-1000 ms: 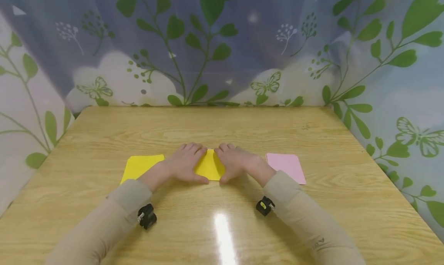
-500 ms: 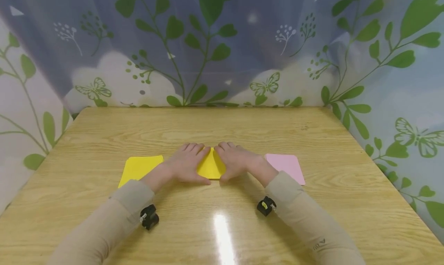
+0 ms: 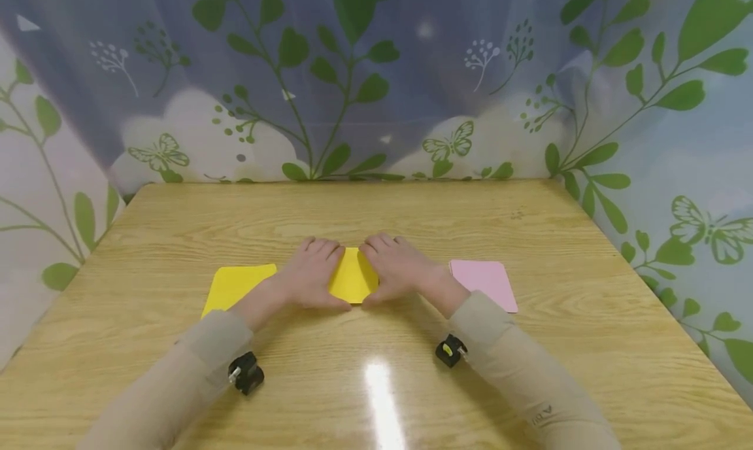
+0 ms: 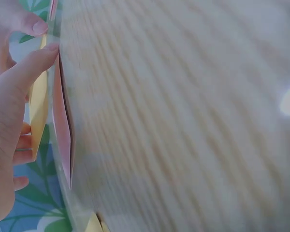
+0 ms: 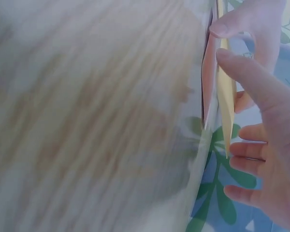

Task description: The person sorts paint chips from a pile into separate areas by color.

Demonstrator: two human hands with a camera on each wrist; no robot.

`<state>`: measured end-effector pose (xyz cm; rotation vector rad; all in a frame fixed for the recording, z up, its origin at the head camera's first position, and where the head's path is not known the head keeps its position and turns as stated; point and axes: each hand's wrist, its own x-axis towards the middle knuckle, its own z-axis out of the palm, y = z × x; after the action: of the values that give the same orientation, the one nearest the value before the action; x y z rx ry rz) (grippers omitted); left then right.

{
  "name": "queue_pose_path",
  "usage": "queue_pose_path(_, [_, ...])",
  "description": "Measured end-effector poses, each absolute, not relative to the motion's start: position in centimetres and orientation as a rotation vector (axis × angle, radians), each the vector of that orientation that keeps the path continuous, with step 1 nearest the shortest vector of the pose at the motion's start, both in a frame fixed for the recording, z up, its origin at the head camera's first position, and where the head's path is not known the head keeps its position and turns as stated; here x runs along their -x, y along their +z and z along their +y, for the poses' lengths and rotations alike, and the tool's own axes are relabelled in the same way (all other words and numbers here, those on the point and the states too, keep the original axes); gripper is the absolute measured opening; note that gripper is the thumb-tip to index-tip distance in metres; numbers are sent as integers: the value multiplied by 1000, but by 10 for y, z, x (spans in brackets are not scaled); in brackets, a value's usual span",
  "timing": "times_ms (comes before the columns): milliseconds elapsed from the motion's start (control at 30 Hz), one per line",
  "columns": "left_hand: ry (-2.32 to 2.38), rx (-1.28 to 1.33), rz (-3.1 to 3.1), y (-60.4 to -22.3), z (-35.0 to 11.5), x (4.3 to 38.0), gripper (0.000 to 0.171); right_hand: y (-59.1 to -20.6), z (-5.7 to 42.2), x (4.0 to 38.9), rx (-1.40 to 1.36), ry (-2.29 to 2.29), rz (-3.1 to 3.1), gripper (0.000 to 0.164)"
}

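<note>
A yellow paper card (image 3: 354,276) is held between both hands at the middle of the table. My left hand (image 3: 313,273) grips its left side, thumb at the near edge and fingers at the far side. My right hand (image 3: 395,267) holds the right side the same way. In the left wrist view the yellow card (image 4: 38,108) bows slightly, raised over a pinkish card (image 4: 62,130) at the table surface. The right wrist view shows this pinkish card (image 5: 209,72) beneath the yellow card (image 5: 226,99) too. From the head, the yellow card hides it.
Left of the hands lies another yellow card (image 3: 238,285), partly covered by the left forearm. A pink card pile (image 3: 485,285) lies to the right, its near-left part behind the right wrist. The wooden table (image 3: 376,208) ends at a leaf-patterned curtain (image 3: 376,129).
Both hands and the yellow card between them have shifted slightly, a little to the left and toward the far side. The cards at either side stay where they were.
</note>
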<state>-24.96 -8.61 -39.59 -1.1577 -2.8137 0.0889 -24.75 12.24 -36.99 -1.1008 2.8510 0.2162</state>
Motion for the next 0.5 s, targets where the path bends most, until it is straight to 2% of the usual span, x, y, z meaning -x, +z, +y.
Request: queue_pose_path(500, [58,1064,-2733,-390,-131,238,103,-370,84,242,1206,261,2929,102])
